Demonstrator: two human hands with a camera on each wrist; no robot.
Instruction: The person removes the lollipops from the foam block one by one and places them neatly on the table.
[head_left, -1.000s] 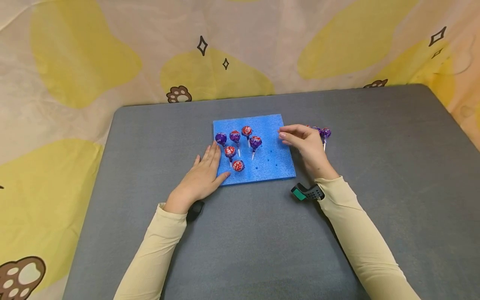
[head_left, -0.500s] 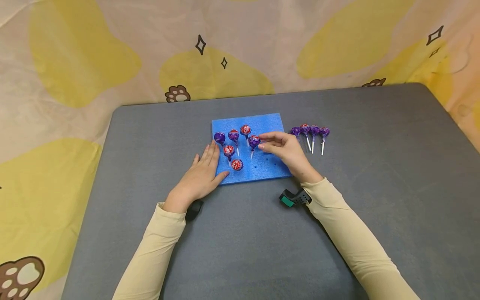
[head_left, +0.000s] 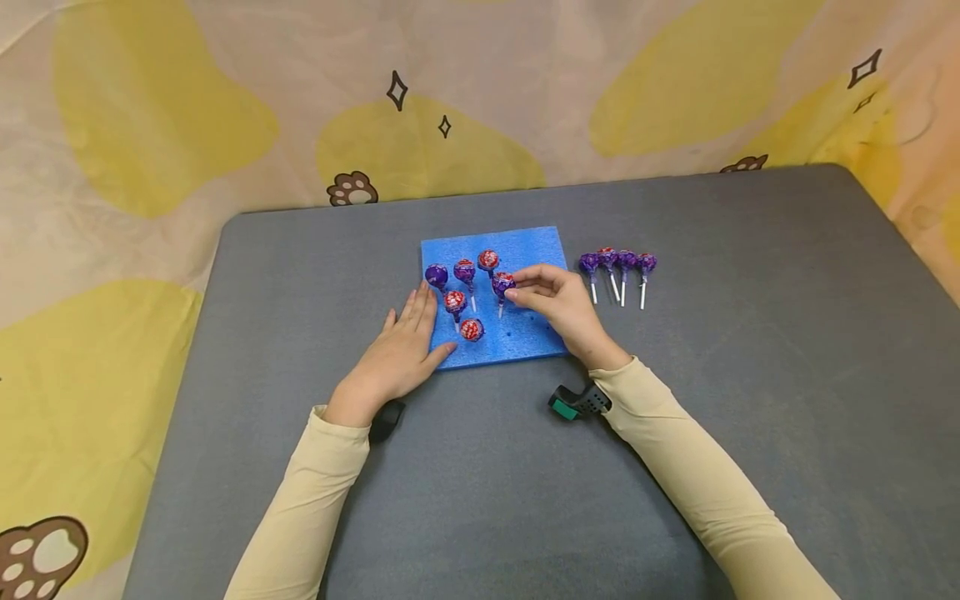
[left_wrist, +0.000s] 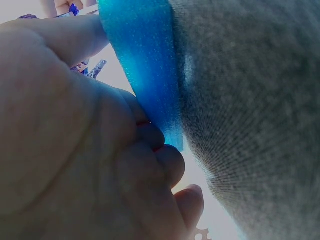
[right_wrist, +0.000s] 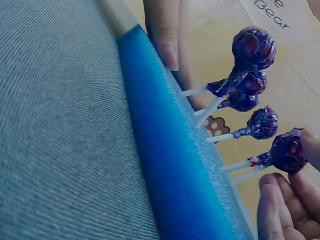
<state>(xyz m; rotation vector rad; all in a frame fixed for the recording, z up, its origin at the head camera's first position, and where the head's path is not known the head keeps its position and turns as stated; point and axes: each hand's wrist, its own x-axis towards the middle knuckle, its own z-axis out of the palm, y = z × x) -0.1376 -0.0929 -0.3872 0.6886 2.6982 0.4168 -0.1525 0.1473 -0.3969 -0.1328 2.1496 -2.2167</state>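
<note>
A blue foam board lies on the table with several purple and red wrapped lollipops standing in it by their sticks. My left hand rests against the board's left edge, fingers straight and thumb on the near corner. In the left wrist view its fingertips touch the side of the blue foam. My right hand pinches the head of the rightmost standing lollipop between thumb and fingers. The right wrist view shows this lollipop with its stick down at the foam.
To the right of the board, several more lollipops lie side by side on the grey table. Small holes show in the board's near right part. A patterned cloth hangs behind the table.
My right hand has moved left from the board's right edge to the standing lollipop and now pinches its head. The lollipops it partly hid are in full view. My left hand stays put.
</note>
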